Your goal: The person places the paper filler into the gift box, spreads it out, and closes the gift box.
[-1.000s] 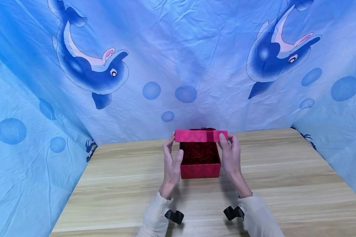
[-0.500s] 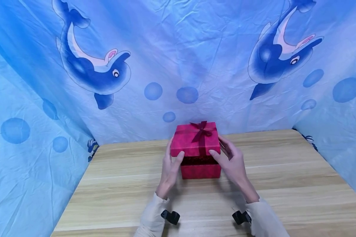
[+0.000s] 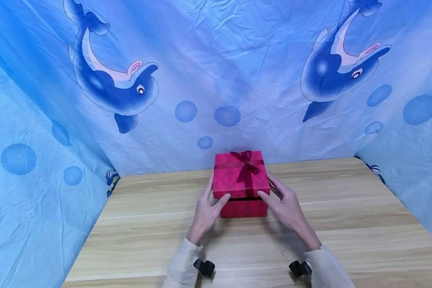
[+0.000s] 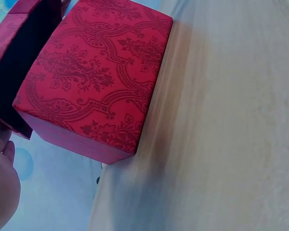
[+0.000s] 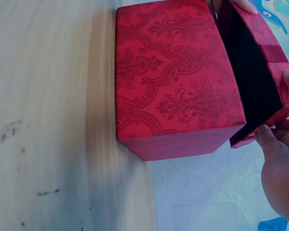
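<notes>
A red patterned gift box (image 3: pixel 244 209) stands on the wooden table. Just over its top is its red lid (image 3: pixel 234 176), tied with a dark red ribbon bow (image 3: pixel 247 163). My left hand (image 3: pixel 206 212) grips the lid's left side, thumb on the front edge. On the opposite side my right hand (image 3: pixel 287 206) holds the lid, its thumb also at the front. Both wrist views show a dark gap between the tilted lid (image 4: pixel 19 53) and the box body (image 5: pixel 178 72). The inside of the box is hidden in the head view.
The wooden table (image 3: pixel 147 240) reaches back to a blue cloth backdrop (image 3: pixel 259 80) printed with dolphins and bubbles. A small black camera (image 3: pixel 204 268) sits at the left wrist, another black camera (image 3: pixel 299 269) at the right.
The lid came from behind and above the box, levelled out with its bow facing up, and moved down close over the box. Both hands moved with it, and the inside became covered.
</notes>
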The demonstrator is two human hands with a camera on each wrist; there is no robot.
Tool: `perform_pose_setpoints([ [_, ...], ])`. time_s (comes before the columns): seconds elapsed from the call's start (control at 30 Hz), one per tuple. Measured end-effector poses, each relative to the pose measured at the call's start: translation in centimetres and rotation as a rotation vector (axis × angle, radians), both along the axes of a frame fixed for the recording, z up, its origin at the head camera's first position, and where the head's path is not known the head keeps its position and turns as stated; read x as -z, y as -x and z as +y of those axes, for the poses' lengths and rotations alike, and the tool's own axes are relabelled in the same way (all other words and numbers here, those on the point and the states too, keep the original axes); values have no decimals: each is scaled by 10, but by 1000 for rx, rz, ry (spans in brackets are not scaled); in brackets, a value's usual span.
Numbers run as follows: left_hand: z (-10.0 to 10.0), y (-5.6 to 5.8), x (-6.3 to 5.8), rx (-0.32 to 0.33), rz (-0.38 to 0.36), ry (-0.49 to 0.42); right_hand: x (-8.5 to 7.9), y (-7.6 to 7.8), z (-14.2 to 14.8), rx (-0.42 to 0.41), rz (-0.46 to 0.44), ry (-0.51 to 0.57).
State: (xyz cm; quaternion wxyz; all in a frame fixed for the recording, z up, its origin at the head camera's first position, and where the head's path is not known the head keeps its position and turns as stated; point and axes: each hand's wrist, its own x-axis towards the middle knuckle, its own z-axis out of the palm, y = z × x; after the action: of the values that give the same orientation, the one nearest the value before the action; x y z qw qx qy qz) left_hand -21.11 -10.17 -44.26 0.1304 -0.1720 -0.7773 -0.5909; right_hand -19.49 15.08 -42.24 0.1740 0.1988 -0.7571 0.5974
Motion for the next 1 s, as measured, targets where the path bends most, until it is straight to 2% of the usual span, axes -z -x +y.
perform_pose_setpoints([
  [0.23,1,0,3,14,21,12,4,-2,3,-6,-22,-7],
  [0.5,2,-2,7,23,-20,31,13,-3,3,-15,-32,4],
  [0.7,2,-1,13,46,-6,41,19,-6,5,-5,-40,-46],
  [1.0,3,-2,23,60,-32,27,26,-6,6,29,-33,-125],
])
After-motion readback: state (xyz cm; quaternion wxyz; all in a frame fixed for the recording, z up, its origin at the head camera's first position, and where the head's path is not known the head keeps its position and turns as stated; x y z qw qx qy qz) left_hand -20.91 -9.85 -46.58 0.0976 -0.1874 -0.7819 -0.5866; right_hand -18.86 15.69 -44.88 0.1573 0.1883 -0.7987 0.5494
